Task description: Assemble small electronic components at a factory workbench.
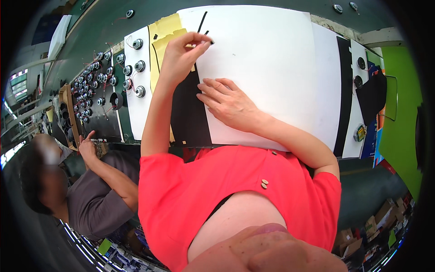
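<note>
My left hand (185,56) is raised over the far left part of a large white sheet (272,59). Its thumb and forefinger are pinched on a small black piece (211,42), whose kind is too small to tell. Just beyond the fingers, a thin black strip (202,21) lies on the white sheet. Below that hand are yellow paper (165,27) and a black sheet (192,111) at the white sheet's left edge. My right hand (231,103) rests flat on the white sheet, fingers stretched toward the black sheet, holding nothing.
Several small round speakers (139,66) with thin wires stand on the left, many more on a dark board (106,120). A co-worker's hand (87,145) reaches in there beside a cardboard box (68,113). At right lie a black strip (343,95) and round black parts (358,81).
</note>
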{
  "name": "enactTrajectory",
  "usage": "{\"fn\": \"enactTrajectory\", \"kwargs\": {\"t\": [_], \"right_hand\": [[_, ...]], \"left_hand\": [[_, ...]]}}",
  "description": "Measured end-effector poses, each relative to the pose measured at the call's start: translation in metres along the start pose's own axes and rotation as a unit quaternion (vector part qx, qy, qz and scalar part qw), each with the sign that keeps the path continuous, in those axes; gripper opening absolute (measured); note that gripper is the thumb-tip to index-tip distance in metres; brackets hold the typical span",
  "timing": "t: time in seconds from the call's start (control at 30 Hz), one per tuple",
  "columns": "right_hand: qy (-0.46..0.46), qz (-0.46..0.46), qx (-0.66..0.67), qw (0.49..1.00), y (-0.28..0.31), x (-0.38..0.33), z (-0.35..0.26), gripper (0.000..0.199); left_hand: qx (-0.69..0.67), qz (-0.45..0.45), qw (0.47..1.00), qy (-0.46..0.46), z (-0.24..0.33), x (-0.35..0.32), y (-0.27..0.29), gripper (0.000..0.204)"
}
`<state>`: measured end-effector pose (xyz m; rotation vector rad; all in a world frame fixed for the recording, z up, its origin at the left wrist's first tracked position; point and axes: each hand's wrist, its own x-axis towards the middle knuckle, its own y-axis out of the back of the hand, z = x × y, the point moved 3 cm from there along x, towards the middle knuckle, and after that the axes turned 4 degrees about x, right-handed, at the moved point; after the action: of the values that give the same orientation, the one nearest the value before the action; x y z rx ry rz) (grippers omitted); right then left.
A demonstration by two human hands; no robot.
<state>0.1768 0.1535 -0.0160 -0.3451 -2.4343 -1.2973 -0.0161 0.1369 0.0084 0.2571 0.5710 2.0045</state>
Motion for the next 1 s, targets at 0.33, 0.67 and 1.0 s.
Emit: {"fn": "enactTrajectory", "kwargs": {"t": [0.33,0.67,1.0], "right_hand": [[-0.075,0.101,-0.032,0.991,0.03,-0.022,0.032,0.025],[-0.12,0.147,0.037,0.981,0.033,-0.023,0.049,0.023],[-0.114,0.159,0.076,0.978,0.03,-0.026,0.057,0.039]], "left_hand": [[0.001,-0.009,0.995,-0.102,0.039,0.126,-0.069,0.019],[-0.072,-0.084,0.982,-0.15,0.085,0.247,-0.178,0.014],[0.014,-0.077,0.983,-0.164,0.135,0.32,-0.272,0.014]]}}
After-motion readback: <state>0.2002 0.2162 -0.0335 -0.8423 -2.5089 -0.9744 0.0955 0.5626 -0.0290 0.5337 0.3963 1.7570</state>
